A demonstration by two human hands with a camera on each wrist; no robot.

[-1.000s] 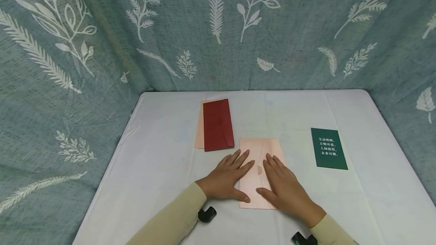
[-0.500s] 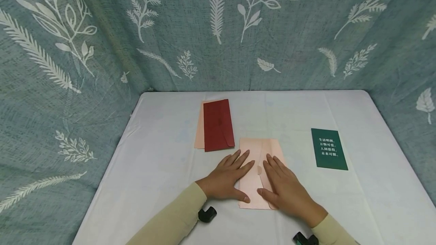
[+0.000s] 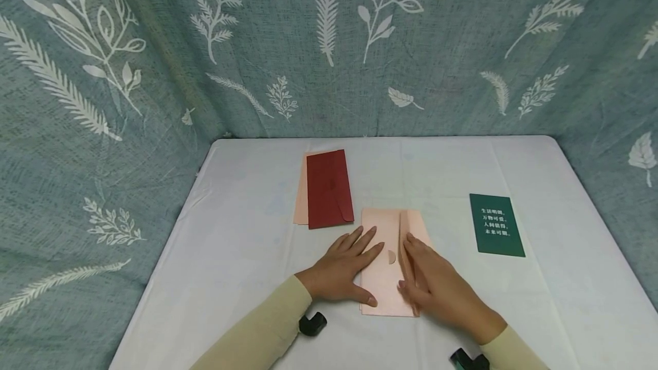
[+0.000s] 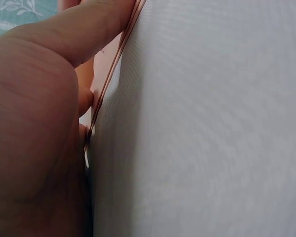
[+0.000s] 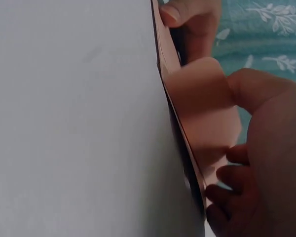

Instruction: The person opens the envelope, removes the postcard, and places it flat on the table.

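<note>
A pale pink envelope [image 3: 377,270] lies flap side up in the middle of the table. My left hand [image 3: 341,270] rests on its left side, fingers spread and straight; in the left wrist view the thumb [image 4: 96,27] lies over the envelope's edge. At the envelope's right side, my right hand [image 3: 437,284] is tilted on edge, touching the long flap [image 3: 403,227], which stands partly raised. The right wrist view has the thumb [image 5: 259,91] against the flap [image 5: 200,96], with the other fingers apart from it, near the envelope's edge. The envelope's inside cannot be seen.
A dark red envelope [image 3: 329,190] partly covers another pale pink envelope [image 3: 300,201] at the back left. To the right lies a green card [image 3: 497,225] with white Chinese characters. A white cloth covers the table [image 3: 565,301]; a leaf-patterned curtain [image 3: 308,90] hangs behind.
The envelope's flap has gone from lying flat to standing partly up. My right hand has moved slightly right and tilted onto its edge. The left hand has stayed still.
</note>
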